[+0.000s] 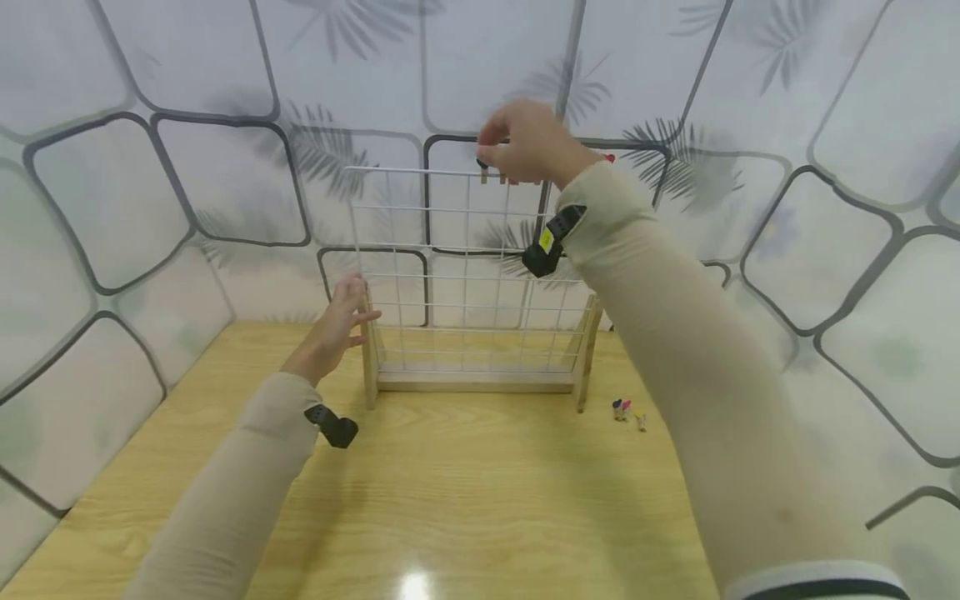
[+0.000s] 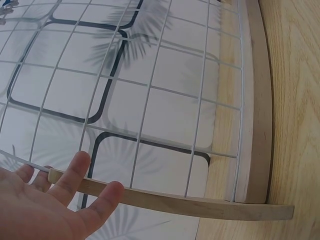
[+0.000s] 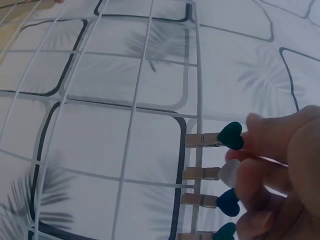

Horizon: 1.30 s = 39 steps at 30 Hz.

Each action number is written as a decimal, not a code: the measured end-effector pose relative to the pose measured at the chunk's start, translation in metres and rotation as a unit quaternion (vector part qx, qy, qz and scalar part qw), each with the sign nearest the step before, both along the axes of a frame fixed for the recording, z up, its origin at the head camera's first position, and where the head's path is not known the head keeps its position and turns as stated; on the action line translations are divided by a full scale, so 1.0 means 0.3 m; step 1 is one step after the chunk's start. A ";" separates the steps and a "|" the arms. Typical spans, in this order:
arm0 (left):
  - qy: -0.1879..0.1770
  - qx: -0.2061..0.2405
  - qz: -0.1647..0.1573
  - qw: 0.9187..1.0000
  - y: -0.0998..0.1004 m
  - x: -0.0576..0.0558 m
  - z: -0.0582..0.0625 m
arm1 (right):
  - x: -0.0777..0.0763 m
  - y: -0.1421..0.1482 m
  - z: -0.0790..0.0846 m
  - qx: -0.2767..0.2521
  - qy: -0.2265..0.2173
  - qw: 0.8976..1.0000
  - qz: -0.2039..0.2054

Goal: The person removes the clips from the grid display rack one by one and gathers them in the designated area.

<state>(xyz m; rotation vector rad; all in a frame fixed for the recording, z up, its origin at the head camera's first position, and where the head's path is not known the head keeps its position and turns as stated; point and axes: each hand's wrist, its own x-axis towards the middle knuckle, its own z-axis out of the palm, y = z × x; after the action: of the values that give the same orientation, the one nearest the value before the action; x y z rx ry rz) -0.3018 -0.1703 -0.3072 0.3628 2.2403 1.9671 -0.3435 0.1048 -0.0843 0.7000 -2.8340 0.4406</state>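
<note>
The right hand is at the top middle of the head view, up by the top wire of the rack. In the right wrist view, its thumb and fingers bend close by the green heart peg, right of the middle; I can't tell if they pinch it or only touch it. That peg bites the edge wire, and the white heart peg, the blue heart peg and one more green peg sit in a row below it. The left hand, left of the middle, has its fingers spread wide and touches the wooden side post. To do this well, I think the left hand should keep the rack from wobbling. Squeeze the heart end, push the peg straight over the wire, then let go gently and don't bump its neighbours. More small pegs lie on the table, lower right.
</note>
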 end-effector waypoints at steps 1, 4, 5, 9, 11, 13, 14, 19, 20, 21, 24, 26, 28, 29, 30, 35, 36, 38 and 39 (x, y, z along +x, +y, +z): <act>0.001 0.002 0.000 1.000 0.001 -0.002 -0.002 | -0.004 -0.005 0.005 0.028 -0.004 1.000 -0.001; 0.005 0.005 0.001 1.000 0.001 -0.010 -0.008 | -0.015 -0.021 0.009 0.084 -0.002 0.996 -0.002; 0.007 0.005 0.001 1.000 0.000 -0.013 -0.011 | -0.018 -0.026 0.006 0.092 0.004 0.996 -0.003; 0.008 0.003 0.003 1.000 -0.005 -0.021 -0.021 | -0.030 -0.038 -0.023 0.073 0.047 0.996 -0.022; 0.007 0.002 0.001 1.000 -0.004 -0.021 -0.024 | -0.031 -0.033 -0.041 0.034 0.065 0.997 -0.033; 0.003 0.002 0.000 1.000 -0.002 -0.020 -0.024 | -0.027 -0.019 -0.054 -0.018 0.060 0.998 -0.029; 0.002 0.003 -0.002 1.000 -0.001 -0.019 -0.024 | -0.021 -0.010 -0.059 -0.048 0.048 0.997 -0.021; 0.001 0.004 -0.001 1.000 -0.001 -0.016 -0.016 | 0.026 0.065 -0.082 -0.160 -0.056 0.985 0.041; 0.001 0.004 -0.001 1.000 -0.003 -0.016 -0.015 | 0.037 0.081 -0.091 -0.167 -0.069 0.982 0.047; 0.002 0.004 -0.001 1.000 -0.005 -0.016 -0.013 | 0.047 0.098 -0.101 -0.170 -0.078 0.981 0.050; 0.002 0.002 -0.002 1.000 -0.015 -0.016 -0.008 | 0.069 0.148 -0.140 -0.155 -0.086 0.983 0.047; 0.003 -0.002 -0.004 1.000 -0.016 -0.018 -0.003 | 0.083 0.188 -0.177 -0.146 -0.088 0.985 0.038; 0.007 -0.003 -0.006 1.000 -0.018 -0.021 0.001 | 0.092 0.229 -0.222 -0.148 -0.099 0.983 0.033; 0.008 -0.003 -0.006 1.000 -0.018 -0.023 0.002 | 0.096 0.249 -0.247 -0.152 -0.109 0.982 0.032; 0.008 -0.002 -0.007 1.000 -0.018 -0.025 0.003 | 0.100 0.270 -0.275 -0.158 -0.117 0.980 0.028; 0.005 0.005 -0.006 1.000 -0.013 -0.022 0.007 | 0.113 0.383 -0.446 -0.194 -0.158 0.968 0.018; 0.002 0.005 -0.006 1.000 -0.011 -0.018 0.007 | 0.114 0.408 -0.484 -0.204 -0.164 0.965 0.018; -0.004 0.004 -0.006 1.000 -0.006 -0.011 0.004 | 0.118 0.458 -0.559 -0.223 -0.178 0.958 0.016; -0.007 0.004 -0.007 1.000 -0.005 -0.008 0.001 | 0.121 0.484 -0.594 -0.233 -0.185 0.955 0.010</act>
<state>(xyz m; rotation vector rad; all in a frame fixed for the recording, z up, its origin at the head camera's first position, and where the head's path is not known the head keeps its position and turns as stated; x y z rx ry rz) -0.3043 -0.1717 -0.3069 0.3628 2.2158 1.9664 -0.3071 0.2498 -0.2624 0.5937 -2.8664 1.3119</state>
